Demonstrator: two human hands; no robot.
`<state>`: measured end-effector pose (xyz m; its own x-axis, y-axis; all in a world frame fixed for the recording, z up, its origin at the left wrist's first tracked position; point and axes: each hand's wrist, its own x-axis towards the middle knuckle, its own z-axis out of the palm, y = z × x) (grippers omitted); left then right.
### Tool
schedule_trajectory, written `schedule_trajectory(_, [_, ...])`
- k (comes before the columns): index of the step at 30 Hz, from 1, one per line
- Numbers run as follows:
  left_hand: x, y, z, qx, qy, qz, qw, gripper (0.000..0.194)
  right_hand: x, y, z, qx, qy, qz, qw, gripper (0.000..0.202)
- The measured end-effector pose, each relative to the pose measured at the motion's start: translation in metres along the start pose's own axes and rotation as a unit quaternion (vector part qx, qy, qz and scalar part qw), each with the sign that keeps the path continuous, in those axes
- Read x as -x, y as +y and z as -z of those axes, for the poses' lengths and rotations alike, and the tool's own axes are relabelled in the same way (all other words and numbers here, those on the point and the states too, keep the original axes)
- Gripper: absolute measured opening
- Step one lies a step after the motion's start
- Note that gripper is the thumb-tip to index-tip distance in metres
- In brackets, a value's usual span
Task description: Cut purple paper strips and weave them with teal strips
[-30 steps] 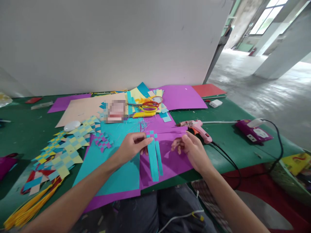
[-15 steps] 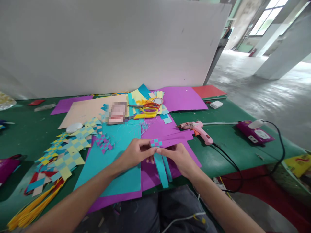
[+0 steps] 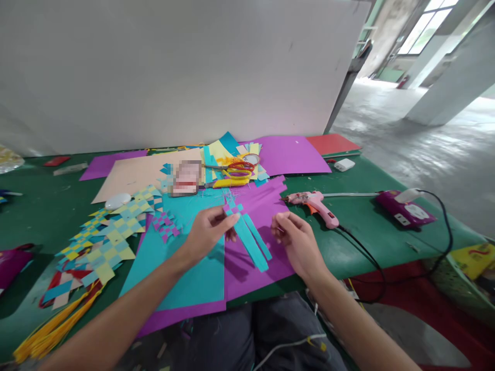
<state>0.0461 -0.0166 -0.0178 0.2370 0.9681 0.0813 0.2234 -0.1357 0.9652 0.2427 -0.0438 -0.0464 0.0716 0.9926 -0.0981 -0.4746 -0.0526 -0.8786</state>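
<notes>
My left hand [image 3: 207, 232] pinches the top of a woven paper piece [image 3: 250, 242] between thumb and fingers. That piece has a small turquoise-and-purple checked part at the grip; two long turquoise strips slant down to the right and purple strips run up to the right. Off to its right, my right hand [image 3: 297, 238] is in the air with loosely curled fingers and nothing visible in them. Beneath the hands lie a turquoise sheet [image 3: 174, 288] and a purple sheet [image 3: 242, 283]. A small purple-and-turquoise woven piece [image 3: 166, 225] rests left of my left hand.
A pink glue gun [image 3: 315, 203] lies right of my right hand, its cord trailing off the green table [image 3: 356, 247]. Behind are scissors [image 3: 235, 167], a yellow-handled cutter [image 3: 232, 183] and a power strip [image 3: 406, 208]. Yellow-and-blue woven pieces [image 3: 116, 232] and yellow tassels [image 3: 50, 330] lie left.
My right hand has let go of the woven paper piece and moved right. My left hand has raised the piece slightly up and left, and its strips now slant more.
</notes>
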Motion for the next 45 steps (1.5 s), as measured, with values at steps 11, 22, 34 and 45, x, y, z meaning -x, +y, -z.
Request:
schedule_trajectory(11, [-0.002, 0.003, 0.001, 0.005, -0.011, 0.003, 1.000, 0.033, 0.000, 0.002, -0.001, 0.044, -0.018, 0.021, 0.999, 0.030])
schedule_trajectory(22, [0.003, 0.000, -0.006, -0.048, -0.116, -0.012, 0.992, 0.031, 0.007, 0.003, -0.006, 0.243, -0.098, 0.002, 0.965, 0.025])
schedule_trajectory(34, [0.002, -0.005, -0.009, -0.024, -0.116, 0.010, 0.993, 0.033, 0.008, 0.004, -0.005, 0.246, -0.115, 0.006, 0.963, 0.027])
schedule_trajectory(45, [0.003, -0.001, -0.009, -0.054, -0.113, 0.010, 0.992, 0.032, 0.007, 0.005, -0.005, 0.227, -0.132, -0.031, 0.965, 0.026])
